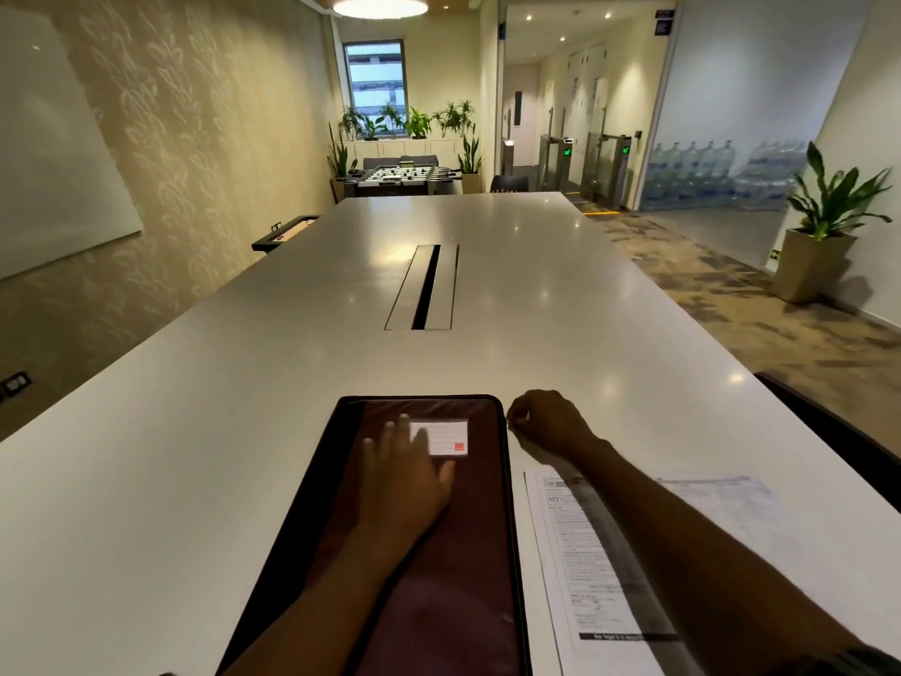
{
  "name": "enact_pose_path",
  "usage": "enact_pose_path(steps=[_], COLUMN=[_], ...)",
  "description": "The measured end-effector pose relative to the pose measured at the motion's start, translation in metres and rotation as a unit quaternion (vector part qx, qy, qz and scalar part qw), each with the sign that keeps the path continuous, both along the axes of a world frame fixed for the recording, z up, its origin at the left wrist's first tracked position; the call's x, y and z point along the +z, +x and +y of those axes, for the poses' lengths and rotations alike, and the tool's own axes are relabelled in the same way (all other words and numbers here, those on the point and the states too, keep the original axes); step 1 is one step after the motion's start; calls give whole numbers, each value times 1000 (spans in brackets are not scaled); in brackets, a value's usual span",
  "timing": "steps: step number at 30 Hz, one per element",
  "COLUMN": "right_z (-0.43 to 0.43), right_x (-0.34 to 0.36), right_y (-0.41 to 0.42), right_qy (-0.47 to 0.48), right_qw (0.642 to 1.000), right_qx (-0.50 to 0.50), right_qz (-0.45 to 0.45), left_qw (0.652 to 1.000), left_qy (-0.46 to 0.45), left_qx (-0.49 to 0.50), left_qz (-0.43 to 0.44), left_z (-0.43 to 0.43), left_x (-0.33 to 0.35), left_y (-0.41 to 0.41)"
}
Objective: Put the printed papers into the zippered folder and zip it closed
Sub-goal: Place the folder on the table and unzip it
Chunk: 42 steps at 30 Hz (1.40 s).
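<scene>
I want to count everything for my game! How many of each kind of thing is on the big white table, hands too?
Zippered folder: 1
Stack of printed papers: 1
Hands: 2, left hand flat on the folder, right hand at its far right corner
Total: 4
</scene>
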State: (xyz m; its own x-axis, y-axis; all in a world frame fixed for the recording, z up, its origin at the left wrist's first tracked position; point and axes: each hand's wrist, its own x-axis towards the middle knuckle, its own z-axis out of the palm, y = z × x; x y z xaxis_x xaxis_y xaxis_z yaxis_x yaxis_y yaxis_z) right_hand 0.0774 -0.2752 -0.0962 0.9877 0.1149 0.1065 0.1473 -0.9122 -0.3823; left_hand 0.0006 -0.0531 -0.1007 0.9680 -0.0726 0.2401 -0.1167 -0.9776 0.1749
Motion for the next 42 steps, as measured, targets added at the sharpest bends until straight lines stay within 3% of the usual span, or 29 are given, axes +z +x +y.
enact_pose_path(steps=[3, 6, 12, 19, 34, 42], right_z=[4, 5, 0, 0, 6, 26], right_x=[-4, -7, -9, -11, -10, 5], right_y=[-2, -1, -1, -17, -87, -91], right_qy=[13, 1, -66, -76, -115, -117], right_qw=[999, 999, 995, 996, 988, 992], right_qx=[-24, -24, 15, 36, 50, 30], right_qz=[-21, -33, -69, -43, -90, -26], left_qw=[995, 993, 992, 988, 982, 983], left_qy=[-67, -49, -89, -141, -174, -67], left_qx=[-42, -22, -13, -40, -50, -27], left_qz=[61, 104, 84, 43, 51, 171], left_z=[-51, -71, -76, -76, -74, -54], left_x=[-4, -13, -14, -10, 4, -16], left_y=[-17, -22, -15, -20, -34, -109])
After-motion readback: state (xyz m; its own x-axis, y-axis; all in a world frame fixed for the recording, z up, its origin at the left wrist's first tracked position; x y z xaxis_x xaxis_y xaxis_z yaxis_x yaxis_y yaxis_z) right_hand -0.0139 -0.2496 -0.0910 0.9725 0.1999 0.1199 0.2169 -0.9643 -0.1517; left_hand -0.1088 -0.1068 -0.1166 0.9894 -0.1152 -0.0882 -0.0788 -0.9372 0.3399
